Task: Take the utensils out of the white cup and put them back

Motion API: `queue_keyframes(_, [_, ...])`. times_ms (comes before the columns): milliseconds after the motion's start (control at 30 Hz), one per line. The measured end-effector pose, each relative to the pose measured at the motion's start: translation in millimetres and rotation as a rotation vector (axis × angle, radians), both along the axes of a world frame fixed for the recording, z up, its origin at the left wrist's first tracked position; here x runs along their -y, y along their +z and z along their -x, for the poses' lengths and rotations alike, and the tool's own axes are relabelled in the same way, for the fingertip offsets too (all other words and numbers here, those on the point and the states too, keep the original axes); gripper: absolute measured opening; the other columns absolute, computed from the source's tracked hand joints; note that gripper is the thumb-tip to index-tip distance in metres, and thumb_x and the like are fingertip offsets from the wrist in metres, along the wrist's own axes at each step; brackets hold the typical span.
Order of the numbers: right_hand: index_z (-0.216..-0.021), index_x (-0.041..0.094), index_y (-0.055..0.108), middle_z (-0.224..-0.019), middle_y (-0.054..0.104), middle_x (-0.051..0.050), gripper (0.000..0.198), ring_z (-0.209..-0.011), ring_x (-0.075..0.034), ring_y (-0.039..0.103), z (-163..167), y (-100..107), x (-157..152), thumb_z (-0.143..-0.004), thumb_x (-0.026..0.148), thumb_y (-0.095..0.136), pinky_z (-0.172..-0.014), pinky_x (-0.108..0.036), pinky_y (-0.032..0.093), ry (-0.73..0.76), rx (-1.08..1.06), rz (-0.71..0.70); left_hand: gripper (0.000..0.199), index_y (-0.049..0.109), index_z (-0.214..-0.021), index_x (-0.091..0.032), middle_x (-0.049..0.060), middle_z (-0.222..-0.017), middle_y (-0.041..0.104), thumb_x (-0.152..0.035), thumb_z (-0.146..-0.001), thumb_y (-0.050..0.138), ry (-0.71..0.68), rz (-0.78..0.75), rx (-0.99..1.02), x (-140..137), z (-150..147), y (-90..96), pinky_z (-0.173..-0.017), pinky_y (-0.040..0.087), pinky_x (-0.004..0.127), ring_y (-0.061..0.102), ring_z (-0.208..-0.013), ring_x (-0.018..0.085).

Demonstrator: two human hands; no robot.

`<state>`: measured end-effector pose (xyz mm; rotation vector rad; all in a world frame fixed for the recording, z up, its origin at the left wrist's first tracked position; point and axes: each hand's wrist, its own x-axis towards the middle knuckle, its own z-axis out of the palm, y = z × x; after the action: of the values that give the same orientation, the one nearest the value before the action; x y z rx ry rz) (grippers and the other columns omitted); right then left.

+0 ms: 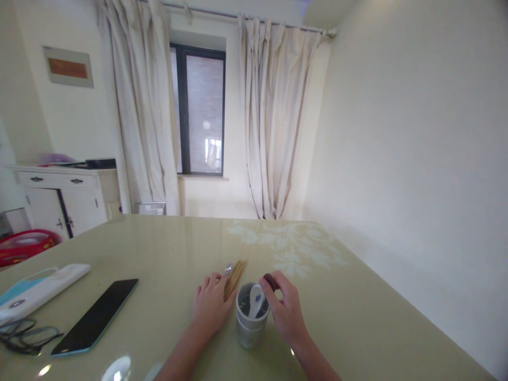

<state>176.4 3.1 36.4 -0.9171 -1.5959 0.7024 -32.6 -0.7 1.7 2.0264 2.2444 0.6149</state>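
Observation:
A grey-white cup (pixel 250 333) stands upright on the table before me. Inside it leans a white ceramic spoon (pixel 256 300) with a small blue pattern. My left hand (pixel 212 306) rests on the table left of the cup, its thumb and fingers around a bundle of wooden chopsticks (pixel 235 278). Beside the chopsticks, near the fingertips, lies a metal spoon (pixel 228 268), partly hidden by the hand. At the cup's right rim, my right hand (pixel 289 307) is closed on a dark brown utensil with a rounded end (pixel 270 280); its lower part is hidden.
To the left lie a black-screened phone (pixel 97 315), a white power strip or similar long device (pixel 47 290) and a tangled dark cable or glasses (pixel 27 336). The glossy table (pixel 166 248) meets a wall on the right. A white cabinet (pixel 83 198) stands behind.

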Motion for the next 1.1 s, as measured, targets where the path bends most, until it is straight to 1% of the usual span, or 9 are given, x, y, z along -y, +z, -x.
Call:
queue_keyframes(133, [-0.076,0.022,0.064,-0.076,0.06,-0.001,0.035,-0.075,-0.02,0.057,-3,3,4,-0.101,0.047,0.064,-0.072,-0.03,0.045,-0.001,0.009,-0.083,0.042,0.068,-0.137,-0.027,0.012,-0.141,0.067,-0.035,-0.099,0.051,-0.129,0.022,0.042,-3,9,-3.1,-0.107,0.043,0.044,0.06,-0.129,0.03])
queue_keyframes(233, [-0.079,0.022,0.068,-0.077,0.063,-0.001,0.034,-0.076,-0.02,0.059,-6,8,4,-0.1,0.048,0.066,-0.073,-0.03,0.047,-0.025,-0.095,-0.093,0.045,0.068,-0.14,-0.027,0.01,-0.144,0.067,-0.033,-0.099,0.051,-0.249,0.016,0.09,-6,19,-5.8,-0.112,0.041,0.042,0.058,-0.131,0.029])
queue_keyframes(400, [-0.091,0.02,0.074,-0.075,0.064,-0.001,0.039,-0.065,-0.016,0.054,-23,9,-16,-0.092,0.058,0.074,-0.059,-0.027,0.045,-0.186,-0.53,0.016,0.045,0.069,-0.14,-0.028,0.009,-0.145,0.068,-0.033,-0.1,0.051,-0.362,-0.002,0.135,-7,26,-6.3,-0.115,0.039,0.043,0.058,-0.133,0.029])
queue_keyframes(533, [-0.099,0.021,0.076,-0.082,0.072,-0.001,0.042,-0.069,-0.017,0.066,-39,-9,-42,-0.078,0.056,0.087,-0.063,-0.029,0.056,-0.261,-0.754,0.168,0.043,0.07,-0.139,-0.032,0.008,-0.145,0.069,-0.034,-0.099,0.054,-0.423,-0.005,0.158,-5,26,-4.3,-0.115,0.039,0.044,0.058,-0.133,0.028])
queue_keyframes(633, [-0.096,0.022,0.076,-0.085,0.077,-0.002,0.044,-0.076,-0.02,0.075,-37,-28,-54,-0.066,0.049,0.095,-0.068,-0.031,0.063,-0.204,-0.782,0.313,0.043,0.07,-0.139,-0.033,0.007,-0.145,0.07,-0.035,-0.099,0.056,-0.435,-0.018,0.168,-3,25,-3.7,-0.115,0.04,0.044,0.059,-0.133,0.028])
queue_keyframes(767, [-0.091,0.021,0.077,-0.089,0.079,-0.004,0.04,-0.085,-0.024,0.079,-17,-43,-54,-0.065,0.044,0.096,-0.077,-0.034,0.066,-0.073,-0.752,0.402,0.038,0.072,-0.134,-0.03,0.008,-0.141,0.072,-0.036,-0.1,0.056,-0.364,-0.083,0.192,-5,23,-4.1,-0.115,0.043,0.046,0.063,-0.131,0.029])
queue_keyframes(867, [-0.092,0.019,0.078,-0.092,0.079,-0.006,0.039,-0.089,-0.025,0.08,-1,-42,-49,-0.066,0.043,0.094,-0.084,-0.037,0.065,0.023,-0.726,0.431,0.035,0.073,-0.13,-0.027,0.009,-0.137,0.073,-0.037,-0.103,0.052,-0.283,-0.224,0.223,-8,20,-2.1,-0.114,0.046,0.045,0.064,-0.128,0.028])
queue_keyframes(933, [-0.094,0.018,0.078,-0.092,0.08,-0.007,0.041,-0.089,-0.026,0.08,6,-40,-44,-0.067,0.044,0.094,-0.083,-0.038,0.065,0.067,-0.715,0.449,0.035,0.07,-0.132,-0.028,0.008,-0.136,0.073,-0.036,-0.103,0.053,-0.291,-0.3,0.229,-10,16,0.3,-0.112,0.048,0.043,0.064,-0.127,0.027])
queue_keyframes(1100, [-0.098,0.018,0.077,-0.089,0.082,-0.008,0.045,-0.085,-0.028,0.079,16,-32,-33,-0.068,0.048,0.092,-0.077,-0.039,0.064,0.173,-0.68,0.507,0.031,0.074,-0.126,-0.031,0.007,-0.119,0.078,-0.032,-0.102,0.055,-0.385,-0.267,0.127,-10,6,5.5,-0.102,0.049,0.042,0.068,-0.113,0.028])
